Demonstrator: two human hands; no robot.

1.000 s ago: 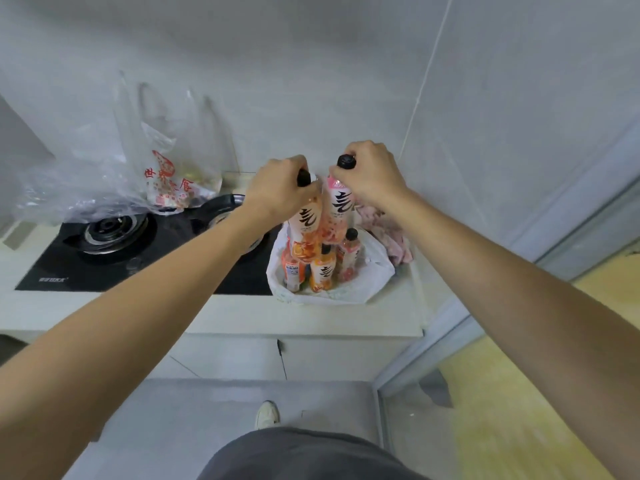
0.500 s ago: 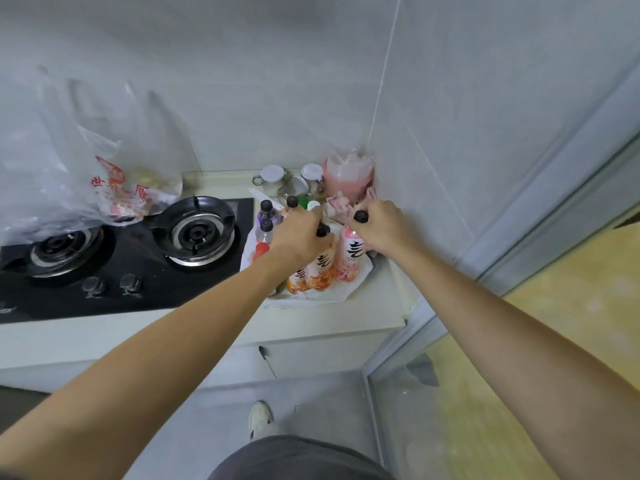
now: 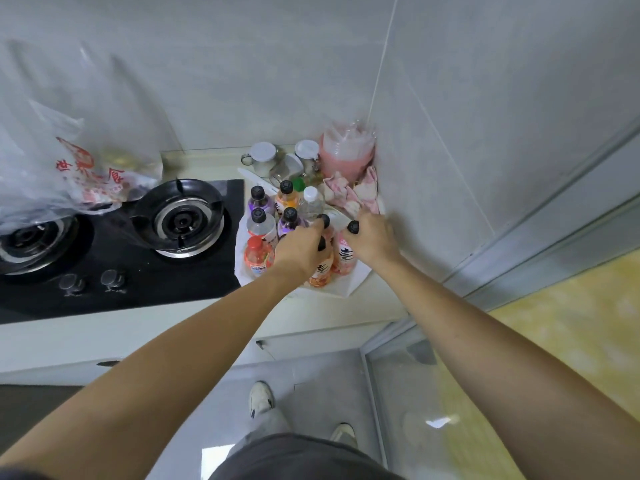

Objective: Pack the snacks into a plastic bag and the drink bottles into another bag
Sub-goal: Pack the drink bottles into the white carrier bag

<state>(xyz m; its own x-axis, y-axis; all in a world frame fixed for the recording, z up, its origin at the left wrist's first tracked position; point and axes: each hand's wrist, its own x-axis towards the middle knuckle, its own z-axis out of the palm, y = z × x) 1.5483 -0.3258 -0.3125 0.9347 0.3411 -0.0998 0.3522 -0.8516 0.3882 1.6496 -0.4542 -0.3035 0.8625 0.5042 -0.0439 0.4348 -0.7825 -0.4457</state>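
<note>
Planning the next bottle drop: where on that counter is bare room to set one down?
Free: the counter strip in front of the stove, and a small patch of front edge right of the white bag. Crowded: the bag, packed with bottles, both hands on bottle necks there, and the back corner with jars, a pink bag and a cloth.

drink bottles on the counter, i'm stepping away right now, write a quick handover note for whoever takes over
Left hand: grips the neck of an orange bottle.
Right hand: grips the neck of a pink bottle.
Both bottles stand in the white bag on the counter, beside the other bottles already grouped there.
Printed clear bag sits over the stove; contents unclear.
Done: drinks gathered in the white bag.
Left: let go of these two bottles, check the snacks are bagged.
</note>
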